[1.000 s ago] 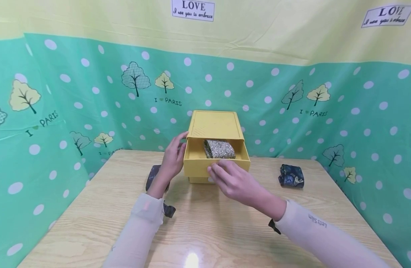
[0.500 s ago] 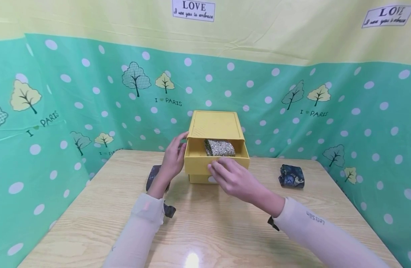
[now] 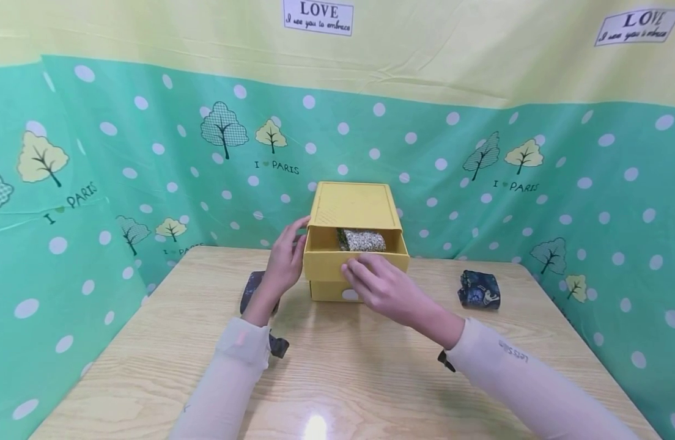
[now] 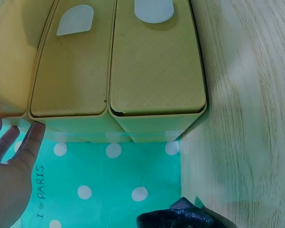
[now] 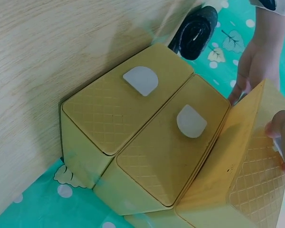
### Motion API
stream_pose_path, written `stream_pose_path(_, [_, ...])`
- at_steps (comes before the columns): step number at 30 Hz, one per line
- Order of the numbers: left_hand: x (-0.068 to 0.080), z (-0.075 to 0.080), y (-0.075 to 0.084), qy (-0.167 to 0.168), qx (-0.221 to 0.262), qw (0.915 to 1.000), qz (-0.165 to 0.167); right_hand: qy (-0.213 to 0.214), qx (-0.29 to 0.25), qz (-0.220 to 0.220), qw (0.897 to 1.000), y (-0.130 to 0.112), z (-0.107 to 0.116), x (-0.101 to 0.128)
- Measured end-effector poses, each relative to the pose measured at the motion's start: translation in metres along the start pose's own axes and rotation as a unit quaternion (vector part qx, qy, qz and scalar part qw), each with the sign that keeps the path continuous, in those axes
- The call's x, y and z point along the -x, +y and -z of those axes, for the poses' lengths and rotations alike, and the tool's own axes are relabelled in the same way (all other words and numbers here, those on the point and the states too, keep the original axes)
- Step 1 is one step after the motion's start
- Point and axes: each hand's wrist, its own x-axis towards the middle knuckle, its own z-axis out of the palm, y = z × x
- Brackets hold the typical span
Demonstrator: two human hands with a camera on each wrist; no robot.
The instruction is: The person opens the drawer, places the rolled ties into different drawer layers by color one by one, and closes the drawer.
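A yellow drawer box [image 3: 353,205] stands at the back middle of the wooden table [image 3: 343,379]. Its top drawer [image 3: 323,267] is pulled partly out, with a speckled folded cloth [image 3: 361,239] inside. My left hand [image 3: 285,260] rests flat against the box's left side. The fingers of my right hand [image 3: 370,281] press on the top drawer's front. In the left wrist view the lower drawer fronts [image 4: 152,71] are closed and my left hand's fingers [image 4: 19,156] touch the box's edge. The right wrist view shows the box [image 5: 152,142] from below, with my right hand's fingertips [image 5: 280,128] on the drawer front.
A dark patterned folded cloth [image 3: 479,288] lies on the table to the right of the box. Another dark cloth [image 3: 251,287] lies on the left, partly behind my left wrist. A green dotted backdrop [image 3: 123,183] closes in the table at the back and sides.
The top drawer has slid further into the box under my right hand, so less of the speckled cloth shows. My left hand has stayed on the box's side.
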Motion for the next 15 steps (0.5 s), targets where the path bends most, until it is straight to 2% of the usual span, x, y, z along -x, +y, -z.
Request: stream_pose_path(15, [-0.0006,-0.0009,-0.0012,0.002,0.006,0.9999,-0.015,-0.012,-0.006,-0.011,1.0,0.0039,-0.0051,-0.0003])
